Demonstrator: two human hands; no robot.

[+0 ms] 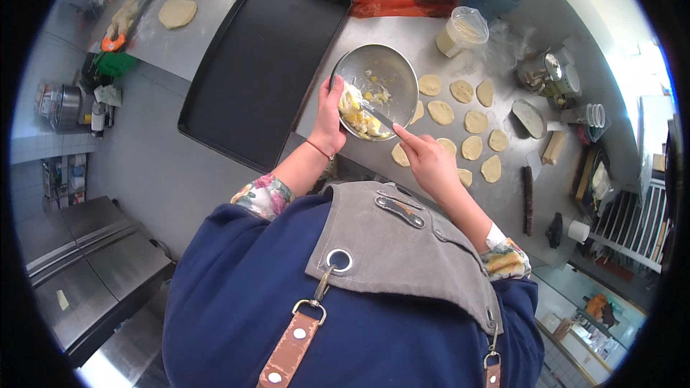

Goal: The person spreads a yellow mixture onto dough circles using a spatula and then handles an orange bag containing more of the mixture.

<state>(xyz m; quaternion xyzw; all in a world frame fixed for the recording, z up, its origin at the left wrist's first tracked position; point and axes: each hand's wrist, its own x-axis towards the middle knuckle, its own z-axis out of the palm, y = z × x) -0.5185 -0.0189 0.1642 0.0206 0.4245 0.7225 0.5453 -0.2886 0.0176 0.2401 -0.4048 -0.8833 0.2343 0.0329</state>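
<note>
My left hand (330, 118) grips the near left rim of a round metal mixing bowl (396, 73), which is tilted over the worktop. A creamy white and yellow mixture (358, 113) is heaped against the bowl's left side, with smears on the inner wall. In my right hand (431, 161) is a flat metal blade, a knife or spatula (381, 117), its tip in the mixture. The handle is mostly hidden by my fingers. Several flattened dough rounds (441, 112) lie on the steel table to the right of the bowl, some partly covered by the bowl and my right hand.
A large black baking tray (264, 64) stands left of the bowl, with a bigger dough round (177, 13) beyond it. A plastic-covered tub (462, 32) and a red plastic packet (404, 4) are behind the bowl. Towards the right lie a dark rolling pin (528, 202) and a scoop (529, 118).
</note>
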